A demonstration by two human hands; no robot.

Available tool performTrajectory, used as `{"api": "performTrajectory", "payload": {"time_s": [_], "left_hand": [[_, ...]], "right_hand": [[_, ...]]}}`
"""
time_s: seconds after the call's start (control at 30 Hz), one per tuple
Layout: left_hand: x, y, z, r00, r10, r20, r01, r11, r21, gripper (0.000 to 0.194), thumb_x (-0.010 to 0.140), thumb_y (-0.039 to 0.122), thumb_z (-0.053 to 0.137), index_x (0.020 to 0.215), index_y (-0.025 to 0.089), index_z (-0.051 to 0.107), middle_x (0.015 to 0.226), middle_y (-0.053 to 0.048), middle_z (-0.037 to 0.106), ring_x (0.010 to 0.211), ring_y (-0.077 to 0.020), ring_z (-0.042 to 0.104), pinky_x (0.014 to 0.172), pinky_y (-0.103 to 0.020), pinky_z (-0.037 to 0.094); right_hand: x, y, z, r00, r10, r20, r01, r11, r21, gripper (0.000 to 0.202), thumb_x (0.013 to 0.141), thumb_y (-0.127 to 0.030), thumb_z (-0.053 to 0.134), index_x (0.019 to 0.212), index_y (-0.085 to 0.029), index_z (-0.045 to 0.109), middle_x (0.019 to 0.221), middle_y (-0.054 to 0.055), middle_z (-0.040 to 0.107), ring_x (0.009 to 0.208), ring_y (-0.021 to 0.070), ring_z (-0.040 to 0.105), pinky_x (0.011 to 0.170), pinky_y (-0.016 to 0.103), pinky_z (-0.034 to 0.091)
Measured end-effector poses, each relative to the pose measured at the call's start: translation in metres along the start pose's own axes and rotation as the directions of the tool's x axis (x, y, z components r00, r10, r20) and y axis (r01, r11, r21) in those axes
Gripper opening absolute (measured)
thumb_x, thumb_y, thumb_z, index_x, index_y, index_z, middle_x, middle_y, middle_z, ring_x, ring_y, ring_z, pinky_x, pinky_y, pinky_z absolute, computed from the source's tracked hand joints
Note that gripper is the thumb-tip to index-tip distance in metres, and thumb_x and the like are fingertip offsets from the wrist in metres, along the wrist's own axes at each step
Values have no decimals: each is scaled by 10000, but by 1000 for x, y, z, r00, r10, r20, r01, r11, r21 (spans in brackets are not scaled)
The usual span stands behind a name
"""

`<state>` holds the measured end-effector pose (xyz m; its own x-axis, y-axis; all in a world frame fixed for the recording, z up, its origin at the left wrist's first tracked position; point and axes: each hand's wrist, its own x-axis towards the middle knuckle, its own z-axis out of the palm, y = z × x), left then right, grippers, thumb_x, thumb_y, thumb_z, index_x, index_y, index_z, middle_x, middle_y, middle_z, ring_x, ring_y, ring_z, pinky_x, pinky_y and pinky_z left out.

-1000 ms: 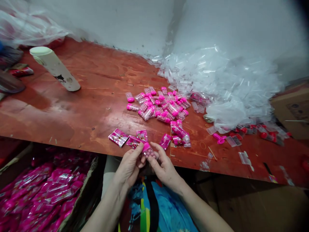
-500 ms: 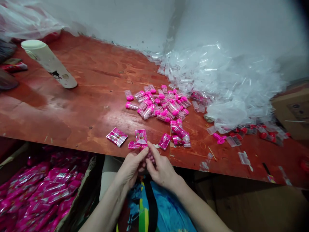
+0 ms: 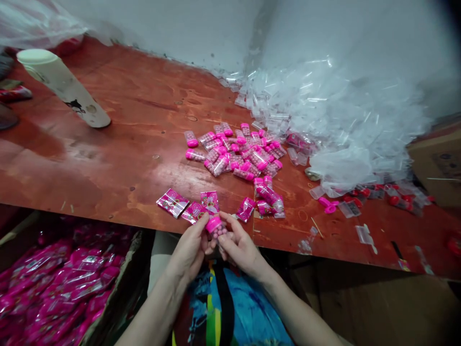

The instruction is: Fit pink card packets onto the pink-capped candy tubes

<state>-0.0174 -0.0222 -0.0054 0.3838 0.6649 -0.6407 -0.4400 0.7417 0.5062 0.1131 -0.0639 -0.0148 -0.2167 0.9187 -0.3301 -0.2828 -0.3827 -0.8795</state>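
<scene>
Between my two hands, at the table's front edge, is a small clear candy container (image 3: 217, 228) with a bright pink cap and pink balls inside. My left hand (image 3: 192, 247) grips it near the cap. My right hand (image 3: 239, 247) holds its clear body from the other side; some of its fingers are hidden behind it. Just beyond lie pink printed candy packets (image 3: 173, 202), one of them partly behind the held container. Further back is a pile of filled pink-capped containers (image 3: 248, 154).
A heap of clear empty containers (image 3: 334, 110) rises against the wall at the right. A pale bottle (image 3: 68, 89) stands at the left on the red wooden table (image 3: 118, 158). Below the edge, a box (image 3: 111, 298) holds many pink packets. Red-capped pieces (image 3: 396, 197) lie at far right.
The held container has turned, so its pink cap and the balls now show between my hands. The packet just beyond has shifted slightly, and the view has moved a little.
</scene>
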Motion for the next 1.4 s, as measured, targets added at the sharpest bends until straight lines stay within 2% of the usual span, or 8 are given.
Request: {"api": "performTrajectory", "payload": {"time_s": [0.27,0.37,0.5,0.8,0.9,1.0,1.13,1.4], "left_hand": [[0,0,-1,999,24,44,-28,996,82,363,806,486,618,815,129,680,497,-5,533,414,-82,410,395,-185,255],[-4,-1,-2,997,71,28,-75,968,241,429,804,538,602,806,123,708,419,16,472,369,-69,311,389,-205,174],[-11,-6,3,989,10,147,-71,908,414,437,799,548,613,735,131,724,379,3,468,356,-78,299,413,-235,168],[-8,-19,5,983,13,183,-97,882,461,418,758,507,675,570,135,686,446,-42,560,329,-64,343,404,-236,175],[-8,-19,2,989,20,146,-86,885,457,315,682,441,772,695,130,722,501,-31,591,338,-66,370,383,-228,185],[-10,-16,0,992,120,43,-127,895,428,322,663,432,793,822,163,716,432,34,518,335,-65,350,370,-205,194],[-12,-13,-2,974,205,-91,-156,910,384,337,707,472,747,665,151,654,399,43,453,361,-46,313,380,-178,184],[-9,-14,0,987,103,-125,-73,971,226,347,705,436,760,646,131,604,404,43,444,364,-31,284,369,-174,146]], "right_hand": [[-1,4,-20,999,17,45,-18,1000,14,608,884,-383,566,1426,-220,343,576,-61,589,370,66,436,371,159,325],[1,2,-28,997,-14,-81,25,991,133,640,871,-389,556,1438,-214,317,632,-32,619,402,87,486,369,171,344],[3,-4,-28,953,-89,-291,122,988,96,641,866,-369,583,1440,-256,320,764,-8,624,538,101,552,436,181,410],[1,-11,-15,988,3,-154,2,999,37,742,839,-308,649,1464,-308,250,679,-66,518,421,67,439,379,175,374],[4,-14,-17,959,-126,-255,108,991,-84,663,800,-258,678,1397,-270,390,948,9,614,688,120,591,604,237,512],[5,-14,-19,927,-235,-293,170,958,-231,616,775,-237,697,1345,-243,463,1159,37,595,961,171,597,859,298,500],[3,-12,-16,946,-175,-274,129,976,-177,620,801,-296,685,1367,-254,434,1173,39,600,988,182,600,892,317,489],[6,-8,-13,926,-179,-331,137,979,-148,604,811,-350,684,1352,-234,440,1089,40,615,897,163,593,845,311,483]]}}
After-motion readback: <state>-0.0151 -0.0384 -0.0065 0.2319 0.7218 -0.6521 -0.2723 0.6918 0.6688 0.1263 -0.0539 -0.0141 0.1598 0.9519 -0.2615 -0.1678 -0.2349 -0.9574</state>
